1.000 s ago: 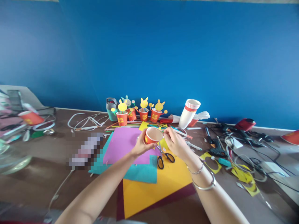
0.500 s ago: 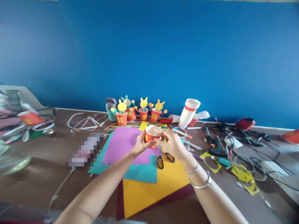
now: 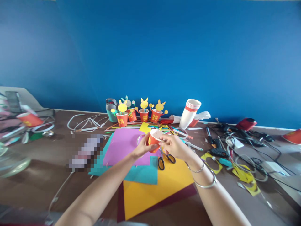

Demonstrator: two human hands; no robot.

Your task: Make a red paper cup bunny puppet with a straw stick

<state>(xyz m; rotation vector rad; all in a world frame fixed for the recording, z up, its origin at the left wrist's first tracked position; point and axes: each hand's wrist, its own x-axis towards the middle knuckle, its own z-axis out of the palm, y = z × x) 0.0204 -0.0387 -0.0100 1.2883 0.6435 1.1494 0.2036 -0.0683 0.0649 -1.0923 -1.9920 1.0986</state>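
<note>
A red paper cup [image 3: 154, 141] with yellow print is held above the colored sheets, tilted with its white mouth toward the upper right. My left hand [image 3: 144, 148] wraps round its left side, thumb across the front. My right hand [image 3: 175, 146] is closed at the cup's right side, fingertips pinched against the wall below the rim; whether something small sits between them is hidden. Just below the cup lie black-handled scissors [image 3: 166, 159]. Underneath are a purple sheet [image 3: 127, 147], a teal sheet [image 3: 145, 174] and an orange-yellow sheet [image 3: 150, 197].
Several red cups with yellow paper figures [image 3: 144, 114] stand along the wall. To their right leans a stack of white cups [image 3: 190, 114]. Glue guns [image 3: 218, 150], cables and yellow paper scraps [image 3: 245, 175] spread over the right side. A white cable [image 3: 84, 125] lies at left.
The cup has tipped to the right and dropped slightly. My right fingers have shifted from its rim down onto its side, while my left hand keeps its grip.
</note>
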